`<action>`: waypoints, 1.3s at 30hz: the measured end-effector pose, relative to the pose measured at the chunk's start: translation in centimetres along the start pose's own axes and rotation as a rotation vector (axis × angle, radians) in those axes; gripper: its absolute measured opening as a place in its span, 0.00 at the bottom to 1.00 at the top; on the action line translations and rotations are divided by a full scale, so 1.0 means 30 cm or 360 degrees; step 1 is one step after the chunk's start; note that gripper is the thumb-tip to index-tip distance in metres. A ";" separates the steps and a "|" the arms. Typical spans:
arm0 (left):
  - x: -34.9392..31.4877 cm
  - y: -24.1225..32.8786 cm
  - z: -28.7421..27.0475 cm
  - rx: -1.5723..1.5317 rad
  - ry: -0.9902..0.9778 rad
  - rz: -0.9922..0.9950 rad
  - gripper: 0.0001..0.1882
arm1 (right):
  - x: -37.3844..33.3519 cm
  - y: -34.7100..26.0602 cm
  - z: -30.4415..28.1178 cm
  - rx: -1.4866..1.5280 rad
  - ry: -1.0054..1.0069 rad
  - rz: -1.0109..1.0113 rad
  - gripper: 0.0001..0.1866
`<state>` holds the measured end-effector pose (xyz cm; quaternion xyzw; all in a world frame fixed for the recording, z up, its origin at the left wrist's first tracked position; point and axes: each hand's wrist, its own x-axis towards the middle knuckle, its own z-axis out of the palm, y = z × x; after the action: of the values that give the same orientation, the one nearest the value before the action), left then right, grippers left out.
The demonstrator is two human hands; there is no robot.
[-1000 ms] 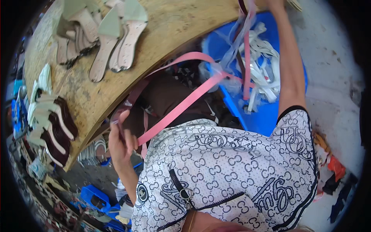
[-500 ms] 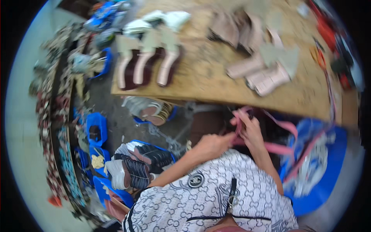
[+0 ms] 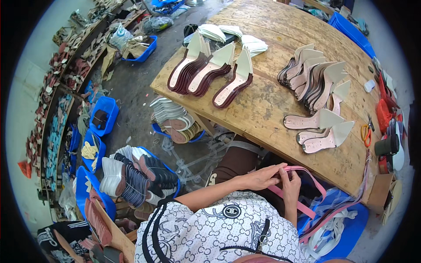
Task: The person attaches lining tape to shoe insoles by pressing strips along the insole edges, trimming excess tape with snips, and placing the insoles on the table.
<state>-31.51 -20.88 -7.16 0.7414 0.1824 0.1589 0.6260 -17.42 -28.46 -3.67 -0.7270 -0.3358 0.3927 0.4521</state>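
A long pink strip (image 3: 316,186) loops in front of me below the table's near edge, with one length hanging down to the right. My left hand (image 3: 262,177), reaching in from the left, pinches it at the upper bend with the fingers held together. Just beside it, my right hand (image 3: 290,188) is raised with thumb and fingers closed on the same strip. The hands nearly touch, and part of the strip is hidden behind them. Nearest on the table lie a few pale pink shoe insoles (image 3: 322,142) with cream flaps.
The wooden table (image 3: 263,114) bears stacks of maroon-edged insoles (image 3: 206,76) and more insoles (image 3: 313,81) farther right. Orange-handled scissors (image 3: 365,135) lie near its right edge. A blue tub (image 3: 351,236) with plastic stands low right. Blue bins (image 3: 105,115) and a loaded rack (image 3: 52,109) are left.
My view has swung right, bringing more of the table into sight. The hands have shifted from working at the strip near the table edge to pinching it close together, lower down.
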 end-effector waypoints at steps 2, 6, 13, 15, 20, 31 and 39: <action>0.003 0.007 0.014 -0.0046 -0.0027 -0.0055 0.34 | -0.015 0.011 -0.002 -0.0059 0.0100 -0.0033 0.15; 0.010 -0.055 0.068 0.0155 0.0222 0.0008 0.35 | -0.032 0.065 -0.002 -0.0238 0.0208 -0.0055 0.15; 0.013 0.072 0.027 -0.0778 -0.0169 -0.0506 0.34 | -0.057 0.061 0.029 0.0708 0.0011 0.0316 0.09; 0.010 0.084 0.015 -0.1043 -0.0261 -0.0582 0.34 | -0.066 0.061 0.031 0.0759 0.0056 0.0320 0.08; 0.010 0.023 0.020 -0.1656 -0.0253 -0.0534 0.28 | -0.094 -0.035 0.057 0.0941 0.0126 0.0224 0.08; 0.096 0.231 -0.144 -0.0569 -0.0026 -0.0209 0.19 | 0.000 -0.132 -0.029 0.0739 -0.0049 -0.0153 0.04; 0.089 0.151 -0.102 -0.0912 0.0056 -0.0573 0.20 | -0.018 -0.144 -0.006 0.0691 -0.0123 -0.0297 0.06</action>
<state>-30.24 -17.64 -2.15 0.4883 0.2691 0.1034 0.8237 -18.11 -27.40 0.51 -0.5630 -0.3264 0.4398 0.6189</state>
